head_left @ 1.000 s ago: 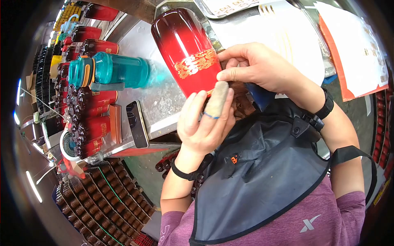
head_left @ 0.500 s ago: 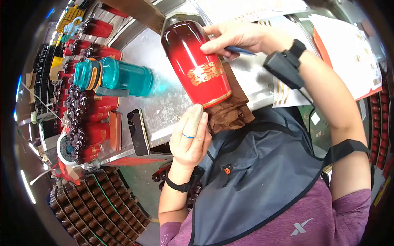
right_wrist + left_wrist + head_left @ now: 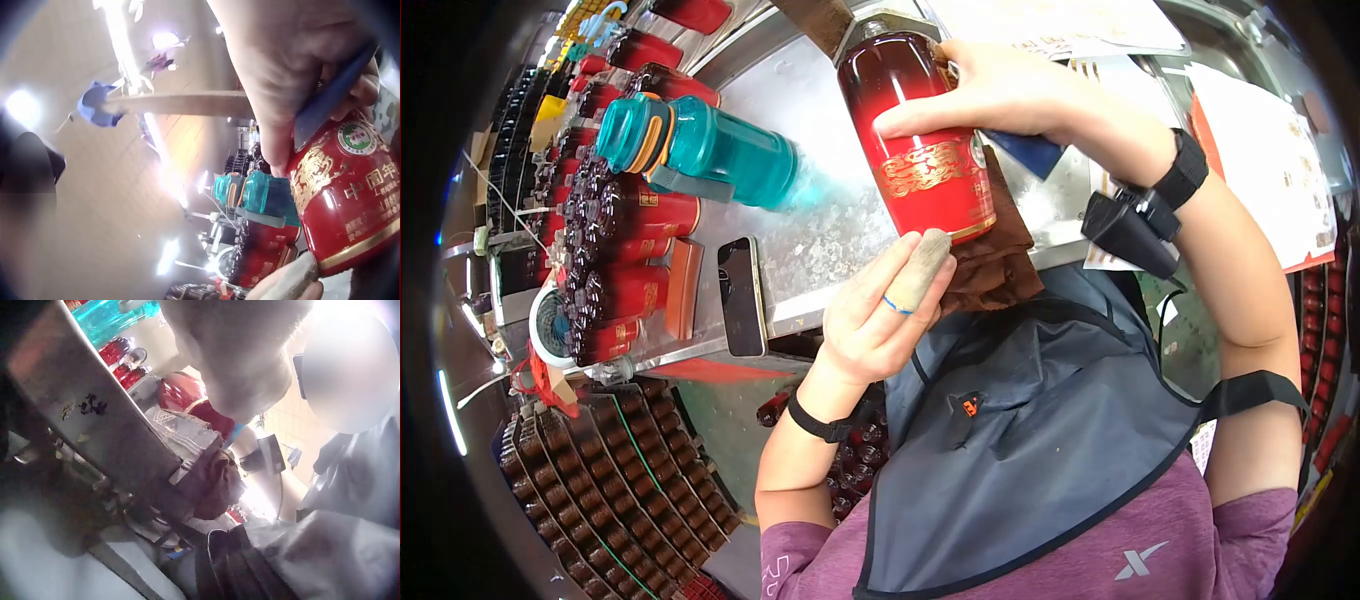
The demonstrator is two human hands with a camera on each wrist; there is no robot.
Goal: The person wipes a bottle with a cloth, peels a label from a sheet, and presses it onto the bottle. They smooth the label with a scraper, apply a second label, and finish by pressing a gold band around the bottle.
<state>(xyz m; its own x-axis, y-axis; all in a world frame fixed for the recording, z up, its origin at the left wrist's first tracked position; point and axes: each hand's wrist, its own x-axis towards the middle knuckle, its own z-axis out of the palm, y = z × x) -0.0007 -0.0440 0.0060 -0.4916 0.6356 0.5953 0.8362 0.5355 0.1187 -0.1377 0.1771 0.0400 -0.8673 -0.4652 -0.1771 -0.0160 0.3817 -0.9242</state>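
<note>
A red bottle [image 3: 930,205] with a dark upper part and gold pattern lies tilted on brown cloth [image 3: 1000,270]. My right hand [image 3: 1015,90] grips it from the side, thumb across its front, fingers behind. A flat blue piece [image 3: 1028,152] sticks out under that hand; in the right wrist view the blue piece [image 3: 331,94] lies among its fingers. My left hand [image 3: 880,315], one finger covered by a beige cot, touches the bottle's base with nearly straight fingers. The right wrist view shows a round green-and-white mark on the bottle [image 3: 344,212].
Left of the bottle are a teal water bottle [image 3: 730,155], a phone [image 3: 742,295] and rows of red bottles [image 3: 640,290] on the metal table [image 3: 800,290]. Papers [image 3: 1250,160] lie at the right. Brown racked items [image 3: 610,480] stand below left.
The bottle has turned about its length, bringing its round mark and small print into view at the right. My right thumb has moved down to its middle; my left hand stays at its base.
</note>
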